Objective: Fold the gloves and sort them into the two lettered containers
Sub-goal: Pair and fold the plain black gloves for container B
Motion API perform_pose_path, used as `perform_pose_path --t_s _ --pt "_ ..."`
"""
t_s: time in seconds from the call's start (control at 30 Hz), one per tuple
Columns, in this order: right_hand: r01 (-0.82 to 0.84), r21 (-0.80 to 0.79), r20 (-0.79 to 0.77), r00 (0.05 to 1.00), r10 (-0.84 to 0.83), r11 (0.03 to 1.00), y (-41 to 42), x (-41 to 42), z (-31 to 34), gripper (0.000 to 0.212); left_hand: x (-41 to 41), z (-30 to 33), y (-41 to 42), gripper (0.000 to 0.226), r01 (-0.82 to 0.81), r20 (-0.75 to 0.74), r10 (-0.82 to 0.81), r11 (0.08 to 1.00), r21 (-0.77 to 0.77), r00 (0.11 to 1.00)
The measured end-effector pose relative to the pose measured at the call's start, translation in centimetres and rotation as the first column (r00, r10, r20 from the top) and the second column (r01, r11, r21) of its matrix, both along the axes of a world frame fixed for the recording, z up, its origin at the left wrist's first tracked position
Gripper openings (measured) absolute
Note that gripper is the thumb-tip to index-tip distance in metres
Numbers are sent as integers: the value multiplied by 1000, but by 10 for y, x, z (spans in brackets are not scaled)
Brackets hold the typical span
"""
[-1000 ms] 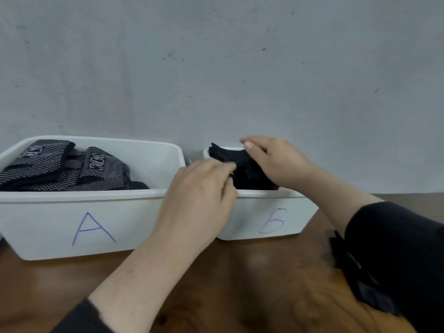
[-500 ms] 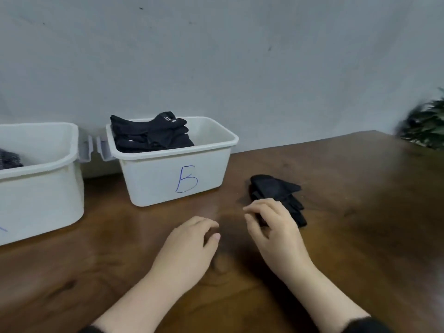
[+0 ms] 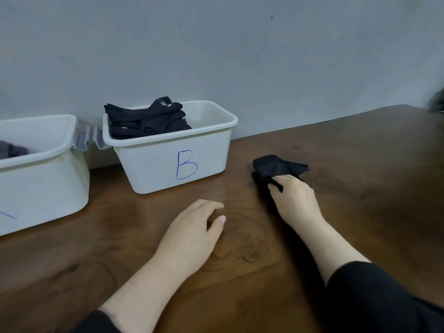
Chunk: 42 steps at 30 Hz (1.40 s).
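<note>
Brown wood grain of the bench (image 3: 240,272) fills the space nearest me, and on it my left hand (image 3: 192,234) rests with its fingers loosely curled and nothing in them. A little farther out and to the right, my right hand (image 3: 294,198) lies on the near edge of a black glove (image 3: 276,167), its grip a pinch of thumb and fingertips on the cloth, while the rest of the glove lies flat on the bench, apart from the tubs. Beyond my left hand stands the white container marked B (image 3: 168,159), with a pile of folded black gloves (image 3: 146,121) stacked at its left end and rising above the rim; the right end looks unfilled. To the left of it, with the two side clips nearly touching, is the second white container (image 3: 43,176), where a bit of grey patterned fabric (image 3: 12,150) shows inside and only a stroke of blue lettering is visible on its front. I judge this to be the pick-up before folding. My hold takes only one edge, so if I lift it the glove may trail loose and drag, and the fold could come out crooked unless my left hand joins in. Dropping it onto the tall side of the pile in B could tip the stack over the rim.
</note>
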State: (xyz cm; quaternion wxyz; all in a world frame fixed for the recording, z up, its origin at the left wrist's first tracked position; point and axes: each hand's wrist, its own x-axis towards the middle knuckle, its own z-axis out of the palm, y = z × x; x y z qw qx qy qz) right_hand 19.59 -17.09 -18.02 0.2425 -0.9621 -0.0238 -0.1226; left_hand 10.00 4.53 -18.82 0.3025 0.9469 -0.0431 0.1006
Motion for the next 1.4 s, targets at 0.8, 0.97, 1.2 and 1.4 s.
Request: perform_pose_path --t_s 0.8,0.97,1.2,1.4 --pt "-558 134 69 829 554 819 -5 -37 19 38 5 0 20 33 20 160 -70 954 299 985" --pt "-476 28 393 814 428 879 14 -67 17 5 -2 1 22 23 -34 198 -24 958 285 980" --pt "-371 -78 238 895 378 926 29 -95 -5 26 -24 5 34 27 -89 342 38 987 136 939" --pt "-282 -129 154 941 301 951 32 -100 -13 33 -18 -4 52 50 -47 68 31 967 250 997"
